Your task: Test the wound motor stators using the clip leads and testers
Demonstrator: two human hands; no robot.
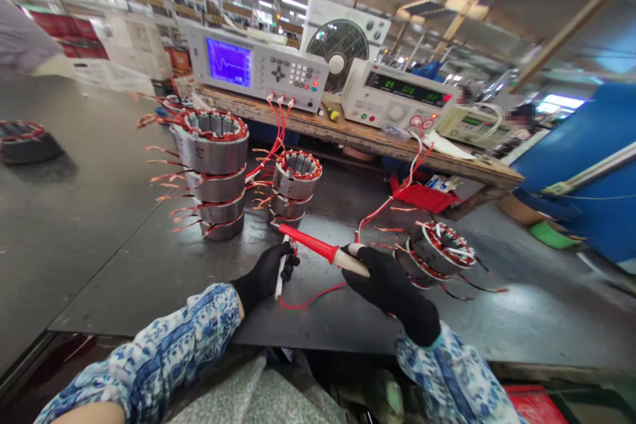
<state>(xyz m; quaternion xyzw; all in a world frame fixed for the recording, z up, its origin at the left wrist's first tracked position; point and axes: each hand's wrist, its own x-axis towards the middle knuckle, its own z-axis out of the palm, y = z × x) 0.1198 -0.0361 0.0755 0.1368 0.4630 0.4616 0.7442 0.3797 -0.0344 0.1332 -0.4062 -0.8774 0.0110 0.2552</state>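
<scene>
In a black glove, my right hand [380, 275] grips the pale handle of a red test probe [311, 242]. The probe points up and left, its tip by the lowest stator of the middle stack [297, 175]. My left hand [268, 271], gloved too, is closed around a thin white probe [279, 275] with a red wire on its lower end. Left of it stands a taller stack of stators [218, 156], copper leads sticking out to the left. Two more stators [437, 252] lie tilted against each other at the right. Whether the red probe's tip touches metal I cannot tell.
A wooden shelf [348, 131] behind carries a tester with a blue screen [228, 63], a second tester with green digits [397, 93] and a fan [338, 53]. Red and white cables [380, 212] run down from them. One stator [27, 142] sits far left; a red tray [422, 193] is below the shelf.
</scene>
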